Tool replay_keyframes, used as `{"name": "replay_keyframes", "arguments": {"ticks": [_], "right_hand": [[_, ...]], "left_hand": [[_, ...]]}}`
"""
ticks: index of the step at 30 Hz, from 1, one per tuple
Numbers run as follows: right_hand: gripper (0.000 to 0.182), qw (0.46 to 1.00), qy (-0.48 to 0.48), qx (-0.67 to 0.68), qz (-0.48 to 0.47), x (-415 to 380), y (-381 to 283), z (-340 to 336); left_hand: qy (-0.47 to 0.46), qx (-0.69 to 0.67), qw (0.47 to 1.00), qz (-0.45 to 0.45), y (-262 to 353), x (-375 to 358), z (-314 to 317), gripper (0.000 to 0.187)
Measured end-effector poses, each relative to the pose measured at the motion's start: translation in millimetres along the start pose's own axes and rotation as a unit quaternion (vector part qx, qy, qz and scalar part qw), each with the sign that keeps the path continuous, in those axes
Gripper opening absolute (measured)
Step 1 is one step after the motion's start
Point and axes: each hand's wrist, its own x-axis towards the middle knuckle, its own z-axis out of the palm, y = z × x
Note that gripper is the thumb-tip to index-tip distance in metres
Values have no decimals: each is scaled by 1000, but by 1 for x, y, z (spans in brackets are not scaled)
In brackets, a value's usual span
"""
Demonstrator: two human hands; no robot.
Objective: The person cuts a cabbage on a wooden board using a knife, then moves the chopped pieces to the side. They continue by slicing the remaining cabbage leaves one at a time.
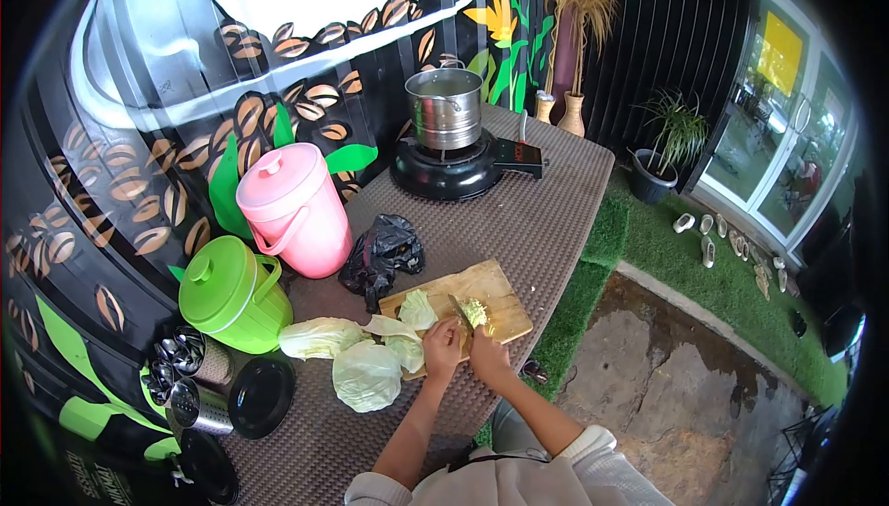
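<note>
A wooden cutting board lies near the front edge of the table. My right hand is closed around the handle of a knife, whose blade points away from me over the board. Just left of the blade, my left hand is curled down with its fingers together on cabbage, mostly hidden beneath them. Finely shredded cabbage is heaped to the right of the blade. A loose cabbage leaf rests on the board's left part. Larger pieces of cabbage lie on the table to the left.
A black plastic bag sits behind the board. Pink and green lidded jugs stand at the left, near black plates and cutlery holders. At the far end, a steel pot stands on a black portable stove.
</note>
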Motion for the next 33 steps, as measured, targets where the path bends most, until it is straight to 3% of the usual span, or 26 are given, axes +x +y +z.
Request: {"name": "replay_keyframes", "arguments": {"ticks": [2,6,8,9,11,14,22,30,33], "right_hand": [[26,1000,5,-4,-15,8,3,-6],[29,1000,-18,-4,-6,-3,4,-16],[30,1000,-13,-11,-10,-7,5,-13],[31,1000,-14,-9,3,-9,4,-12],[32,1000,-14,-6,18,-9,5,-13],[33,999,-29,-16,-1,-1,5,-21],[28,999,13,-38,11,-4,2,5],[26,998,13,-37,-54,-1,0,-11],[26,998,45,-35,-6,-10,-3,4]], "left_hand": [[6,-102,992,-72,4,1,2,26],[4,-137,987,-79,6,2,1,28],[4,-61,998,-3,6,4,-3,25],[4,-61,998,-3,6,4,-4,25],[14,65,998,11,8,4,-4,17],[20,109,994,-12,-1,-2,5,12],[4,135,991,-19,1,1,5,11],[17,142,990,-16,-1,5,6,8],[-13,132,991,-33,0,5,6,8]]}}
